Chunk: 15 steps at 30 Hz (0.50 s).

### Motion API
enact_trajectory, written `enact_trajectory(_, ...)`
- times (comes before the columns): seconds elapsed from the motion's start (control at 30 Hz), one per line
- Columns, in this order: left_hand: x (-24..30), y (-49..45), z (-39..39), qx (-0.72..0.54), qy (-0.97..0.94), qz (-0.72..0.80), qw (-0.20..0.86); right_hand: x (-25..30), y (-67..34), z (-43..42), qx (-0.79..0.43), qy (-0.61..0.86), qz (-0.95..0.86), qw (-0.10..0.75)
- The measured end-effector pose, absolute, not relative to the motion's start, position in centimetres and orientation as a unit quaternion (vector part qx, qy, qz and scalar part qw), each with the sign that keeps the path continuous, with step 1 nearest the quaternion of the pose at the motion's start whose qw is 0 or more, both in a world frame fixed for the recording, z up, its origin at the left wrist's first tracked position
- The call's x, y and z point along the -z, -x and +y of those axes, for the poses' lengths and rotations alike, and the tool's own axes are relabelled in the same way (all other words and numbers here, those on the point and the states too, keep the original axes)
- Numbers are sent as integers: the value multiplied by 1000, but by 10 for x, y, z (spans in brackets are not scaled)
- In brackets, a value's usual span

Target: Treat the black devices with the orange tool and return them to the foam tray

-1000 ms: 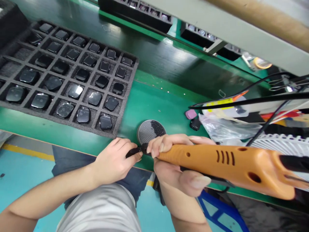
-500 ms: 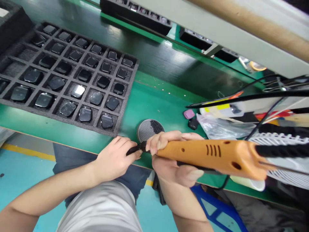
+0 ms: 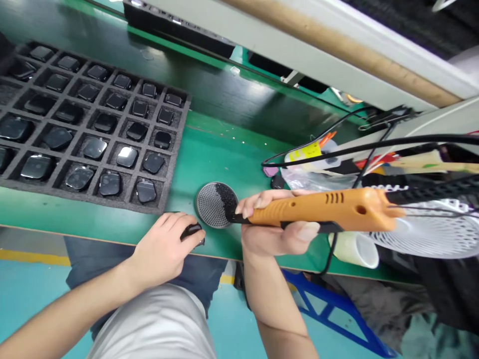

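My left hand (image 3: 162, 244) pinches a small black part (image 3: 192, 232) at the front edge of the green bench. My right hand (image 3: 265, 237) grips an orange-handled soldering iron (image 3: 322, 207), its tip resting on the dark patch of a round perforated metal pad (image 3: 213, 204). The pad lies on the bench between my hands. To the left stands a dark foam tray (image 3: 93, 200), its cells holding several black smartwatch bodies (image 3: 127, 157). My fingers hide most of the small part.
A black cable (image 3: 374, 145) crosses above a plastic bag (image 3: 314, 179) at the right. A white fan (image 3: 430, 229) and a white cup (image 3: 355, 249) sit beyond the iron. A beige overhead beam (image 3: 299, 50) spans the back, and a blue stool frame (image 3: 329, 304) stands below.
The iron tip has moved from the small black part in my left hand onto the round pad. My hands are farther apart, and the view has shifted, moving the scene left.
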State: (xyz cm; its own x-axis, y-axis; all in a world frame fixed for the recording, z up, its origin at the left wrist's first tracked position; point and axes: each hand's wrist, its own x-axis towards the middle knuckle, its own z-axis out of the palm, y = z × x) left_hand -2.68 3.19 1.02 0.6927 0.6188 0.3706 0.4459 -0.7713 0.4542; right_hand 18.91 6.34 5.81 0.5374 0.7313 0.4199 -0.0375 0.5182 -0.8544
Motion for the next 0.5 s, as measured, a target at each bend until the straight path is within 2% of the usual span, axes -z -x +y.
enact_trajectory(0.5, -12, 27, 29, -244, -911, 285, 169, -52, -190, 64, -257, 399, -417, 776)
